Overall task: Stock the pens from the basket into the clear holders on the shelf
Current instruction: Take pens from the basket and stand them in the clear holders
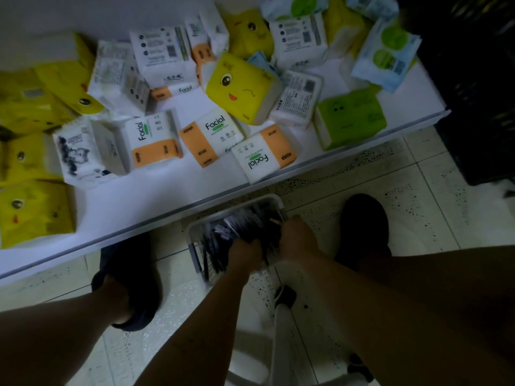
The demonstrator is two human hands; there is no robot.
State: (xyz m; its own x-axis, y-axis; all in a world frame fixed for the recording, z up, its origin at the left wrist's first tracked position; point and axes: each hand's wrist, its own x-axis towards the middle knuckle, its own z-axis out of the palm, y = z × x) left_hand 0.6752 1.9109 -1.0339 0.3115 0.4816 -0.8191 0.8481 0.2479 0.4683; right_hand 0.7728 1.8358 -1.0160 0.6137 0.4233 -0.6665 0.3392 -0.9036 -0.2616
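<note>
A white slotted basket [195, 232] stands on the tiled floor between my feet, partly under the shelf's front edge. It is full of dark pens [223, 232] lying in a heap. Both of my hands are down inside it. My left hand [245, 256] is curled into the pile at the basket's near side, closed around a bunch of pens. My right hand [296, 236] is at the basket's right rim, fingers closed on more pens. The clear holders are out of view.
A low white shelf [156, 196] runs across the upper half, strewn with several tissue packs [214, 137] in yellow, orange, white and green. My dark shoes [131, 280] [365, 227] flank the basket. A black crate [479, 107] stands at right. A white frame [281, 330] lies near my legs.
</note>
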